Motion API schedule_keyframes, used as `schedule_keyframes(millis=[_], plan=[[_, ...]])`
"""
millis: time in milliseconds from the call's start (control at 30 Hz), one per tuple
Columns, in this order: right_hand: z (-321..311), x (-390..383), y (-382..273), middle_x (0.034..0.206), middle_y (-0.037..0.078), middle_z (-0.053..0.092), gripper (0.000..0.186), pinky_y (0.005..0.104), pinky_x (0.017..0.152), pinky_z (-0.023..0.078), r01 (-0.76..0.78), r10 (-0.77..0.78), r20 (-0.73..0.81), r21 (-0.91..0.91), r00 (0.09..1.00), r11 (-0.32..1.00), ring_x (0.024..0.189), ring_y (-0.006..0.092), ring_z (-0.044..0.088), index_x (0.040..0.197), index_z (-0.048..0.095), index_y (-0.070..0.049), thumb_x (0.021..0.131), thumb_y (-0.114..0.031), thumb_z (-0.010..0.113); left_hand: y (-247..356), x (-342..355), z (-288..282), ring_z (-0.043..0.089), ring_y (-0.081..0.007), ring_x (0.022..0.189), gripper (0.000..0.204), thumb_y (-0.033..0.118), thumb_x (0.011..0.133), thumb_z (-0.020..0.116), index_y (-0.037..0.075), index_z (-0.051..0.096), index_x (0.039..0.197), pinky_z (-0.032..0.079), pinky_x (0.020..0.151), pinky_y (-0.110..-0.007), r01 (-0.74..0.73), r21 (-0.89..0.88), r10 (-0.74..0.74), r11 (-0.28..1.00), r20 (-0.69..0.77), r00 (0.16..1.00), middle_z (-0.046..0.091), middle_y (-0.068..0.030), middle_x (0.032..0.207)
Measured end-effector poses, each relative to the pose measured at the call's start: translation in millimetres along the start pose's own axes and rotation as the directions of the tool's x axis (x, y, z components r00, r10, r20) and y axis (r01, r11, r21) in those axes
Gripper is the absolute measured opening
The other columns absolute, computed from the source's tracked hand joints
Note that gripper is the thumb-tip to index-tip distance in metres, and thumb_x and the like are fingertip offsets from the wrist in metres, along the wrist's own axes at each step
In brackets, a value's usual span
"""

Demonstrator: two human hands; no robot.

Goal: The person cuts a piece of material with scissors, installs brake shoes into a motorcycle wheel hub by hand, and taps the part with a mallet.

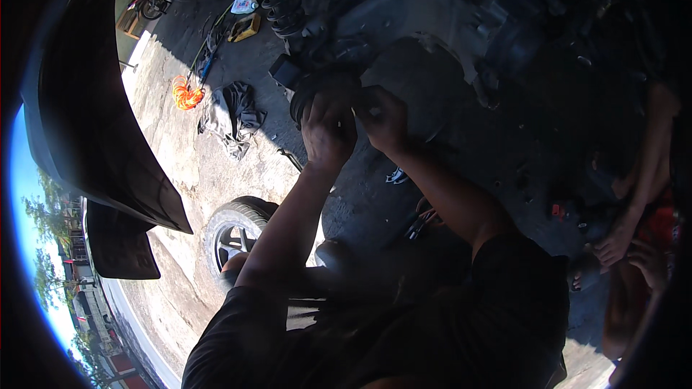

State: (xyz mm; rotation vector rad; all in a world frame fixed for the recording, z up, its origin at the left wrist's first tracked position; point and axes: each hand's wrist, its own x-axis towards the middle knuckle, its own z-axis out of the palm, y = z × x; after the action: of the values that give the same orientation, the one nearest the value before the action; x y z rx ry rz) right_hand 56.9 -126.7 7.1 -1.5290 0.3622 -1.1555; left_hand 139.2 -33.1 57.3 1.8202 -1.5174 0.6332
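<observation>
A dark, round hub assembly (pixel 324 88) sits below a coiled strut (pixel 277 0) in the car's wheel well. My left hand (pixel 328 133) is wrapped on the hub's front, its fingers curled over the dark part. Just right of it, my right hand (pixel 383 121) is closed against the hub's right side; what its fingers hold is too shadowed to make out. A dark block-shaped part (pixel 283 72) juts out at the hub's upper left.
A removed wheel (pixel 216 234) lies below left. Dark bodywork (pixel 79 101) hangs left. Orange coiled hose (pixel 186 94), grey cloth (pixel 231 115) and a yellow object (pixel 244 28) lie on concrete. Another person's hands (pixel 613 245) are at right, apart from mine.
</observation>
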Motion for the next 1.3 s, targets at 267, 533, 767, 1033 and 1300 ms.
schedule_keyframes(millis=[267,533,767,1033,1300], plan=[[-15,12,1,0.086,0.005,0.064,0.012,0.0261,0.067,0.050,-0.361,0.240,0.286,0.527,0.928,0.769,0.078,0.0122,0.063,0.092,0.066,0.000,0.086,-0.008,0.061,7,5,-5,0.059,-0.0337,0.083,0.025,0.005,0.074,0.062,0.007,0.066,0.098,0.047,0.075,-0.042,0.008,-0.027,-0.008,1.000,-0.009,1.000,0.061,-0.0124,0.088],[-16,33,-12,0.087,0.004,0.064,0.016,0.0252,0.066,0.050,-0.496,0.348,0.378,0.433,0.858,0.752,0.078,0.0126,0.063,0.096,0.065,0.000,0.086,-0.011,0.060,4,2,-6,0.059,-0.0258,0.076,0.030,0.008,0.068,0.069,0.011,0.067,0.097,0.047,0.072,-0.040,0.030,-0.059,-0.026,0.998,0.077,0.997,0.058,-0.0047,0.076],[-12,44,4,0.095,0.009,0.067,0.028,0.0295,0.067,0.050,-0.731,0.562,0.471,0.505,0.679,0.459,0.079,0.0174,0.064,0.103,0.063,-0.001,0.088,-0.023,0.055,8,7,-4,0.059,-0.0253,0.076,0.022,0.007,0.069,0.070,0.013,0.068,0.090,0.047,0.071,-0.039,0.046,-0.046,-0.044,0.998,0.039,0.998,0.059,-0.0055,0.076],[-16,51,-14,0.094,0.008,0.068,0.030,0.0290,0.067,0.053,-0.805,0.656,0.467,0.381,0.592,0.455,0.079,0.0180,0.065,0.105,0.063,-0.001,0.089,-0.025,0.054,15,9,-14,0.061,-0.0325,0.078,0.023,0.010,0.072,0.071,0.010,0.063,0.094,0.049,0.067,-0.045,0.185,-0.044,-0.185,0.982,0.009,0.983,0.064,-0.0118,0.084],[-19,60,-1,0.093,0.011,0.067,0.031,0.0349,0.068,0.057,-0.761,0.627,0.438,0.280,0.644,0.585,0.076,0.0215,0.068,0.108,0.061,0.000,0.091,-0.025,0.054,34,29,-25,0.065,-0.0388,0.079,0.027,0.020,0.077,0.069,0.010,0.057,0.099,0.052,0.068,-0.048,0.392,0.155,-0.416,0.907,0.184,0.890,0.066,-0.0176,0.087]])
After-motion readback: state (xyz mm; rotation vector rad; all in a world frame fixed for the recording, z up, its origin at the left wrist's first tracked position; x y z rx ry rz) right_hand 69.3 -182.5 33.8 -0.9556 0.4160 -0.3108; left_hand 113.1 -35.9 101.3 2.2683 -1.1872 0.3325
